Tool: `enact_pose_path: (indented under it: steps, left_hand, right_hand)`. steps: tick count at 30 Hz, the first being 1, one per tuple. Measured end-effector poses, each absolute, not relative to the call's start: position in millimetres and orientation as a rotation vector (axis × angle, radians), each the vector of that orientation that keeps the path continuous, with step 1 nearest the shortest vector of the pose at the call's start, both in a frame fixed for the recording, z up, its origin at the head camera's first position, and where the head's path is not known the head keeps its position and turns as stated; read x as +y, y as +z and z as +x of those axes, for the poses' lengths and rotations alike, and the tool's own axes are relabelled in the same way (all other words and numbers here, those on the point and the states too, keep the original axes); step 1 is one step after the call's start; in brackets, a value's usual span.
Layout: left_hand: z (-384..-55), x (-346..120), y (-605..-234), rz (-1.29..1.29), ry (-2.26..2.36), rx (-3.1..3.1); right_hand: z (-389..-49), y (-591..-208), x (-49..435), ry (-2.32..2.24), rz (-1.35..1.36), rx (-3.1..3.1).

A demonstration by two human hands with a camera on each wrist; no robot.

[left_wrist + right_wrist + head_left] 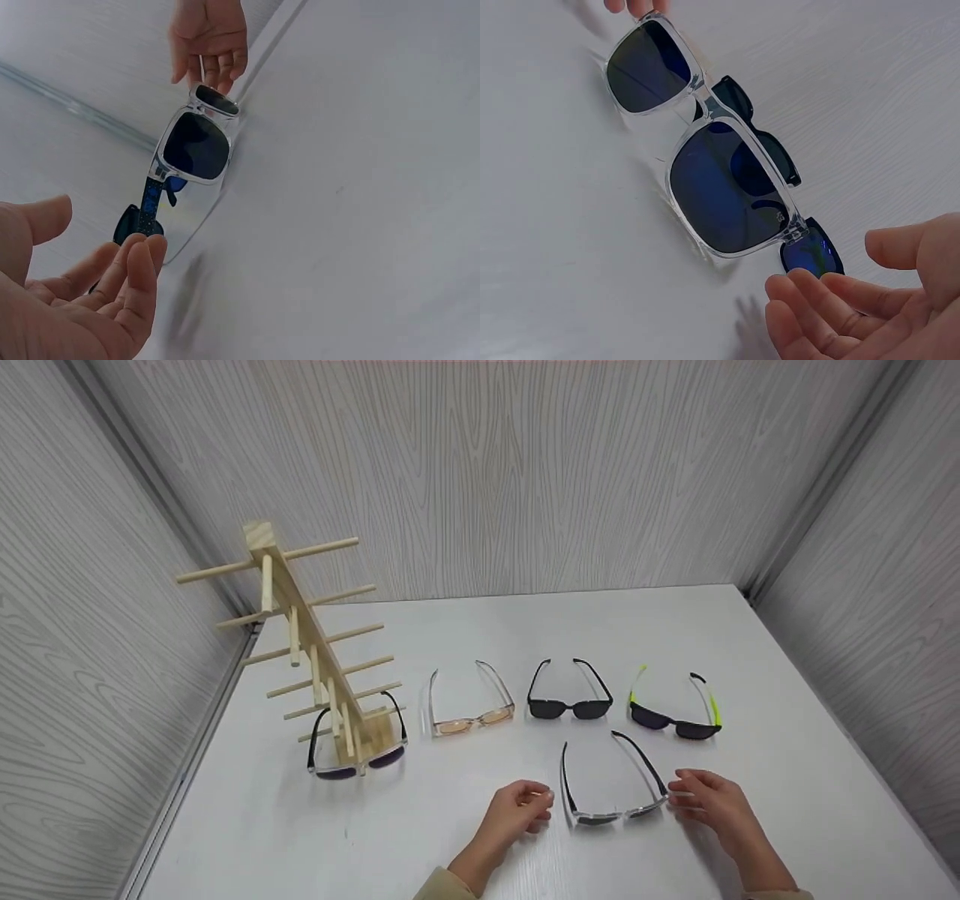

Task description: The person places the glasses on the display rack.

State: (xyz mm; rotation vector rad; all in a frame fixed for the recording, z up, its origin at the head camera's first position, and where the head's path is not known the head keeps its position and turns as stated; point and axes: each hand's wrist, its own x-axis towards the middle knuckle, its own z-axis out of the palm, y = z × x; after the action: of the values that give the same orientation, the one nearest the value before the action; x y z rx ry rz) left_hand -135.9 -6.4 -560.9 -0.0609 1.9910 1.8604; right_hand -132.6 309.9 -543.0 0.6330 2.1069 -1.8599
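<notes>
Clear glasses (716, 165) sit on the table (420, 840) between both hands, lenses toward the person; left hand (516, 814) is just beside them, fingers loosely bent, no grasp. Right hand (712, 806) has fingertips at the other hinge, thumb apart, not gripping, contact can't tell. Behind: orange (475, 723), black (549, 709) and yellow-armed pairs (651, 717); rack (306, 615) at left with one pair (336, 773) low down.

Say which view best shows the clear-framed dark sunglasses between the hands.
Right wrist: the clear-framed sunglasses look largest, both lenses showing. Left wrist shows them smaller, slanted; head, from above, both dark temples.
</notes>
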Motion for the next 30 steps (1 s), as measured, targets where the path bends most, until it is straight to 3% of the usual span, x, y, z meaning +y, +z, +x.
enact_pose_path:
  steps: [30]
  left_hand:
    - [-133.6,24.0,-571.7,0.039,1.745,1.986]
  right_hand:
    - [-126.9,-554.6,299.9,-1.761,0.601,2.139]
